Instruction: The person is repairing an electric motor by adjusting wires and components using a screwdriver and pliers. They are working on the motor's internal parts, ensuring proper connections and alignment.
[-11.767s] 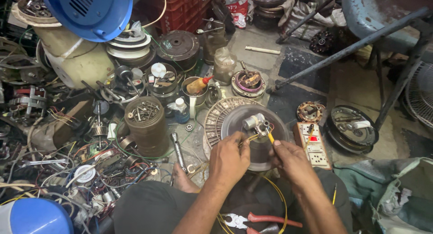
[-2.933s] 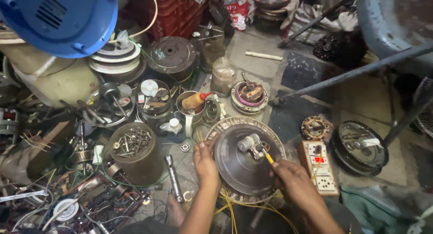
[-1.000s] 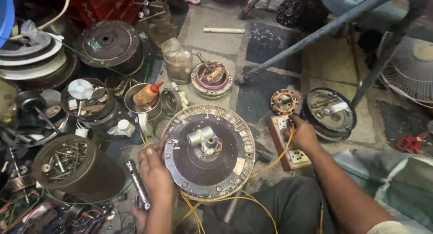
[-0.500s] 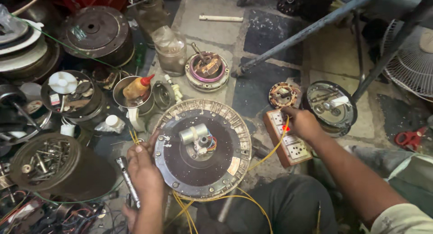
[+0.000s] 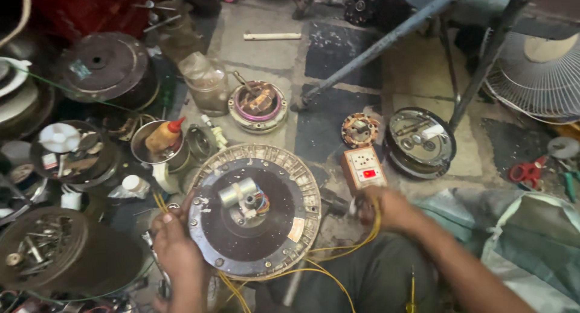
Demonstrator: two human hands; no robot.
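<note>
L hand (image 5: 175, 249) grips the ceiling fan motor (image 5: 254, 211) by its left rim, fingers curled; motor sits btwn both hands. R hand (image 5: 386, 209) closed on yellow wires (image 5: 338, 252), just below switchboard box (image 5: 363, 168). Oil bottle (image 5: 164, 135) farther left.

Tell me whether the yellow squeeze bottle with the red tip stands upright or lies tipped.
Tipped. The yellow squeeze bottle leans inside the round metal tin, its red tip pointing up and right toward the rim, body slanted rather than vertical.

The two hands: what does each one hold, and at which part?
The left hand grips the round fan motor at its left rim. The right hand holds the yellow wires near the socket board.
</note>
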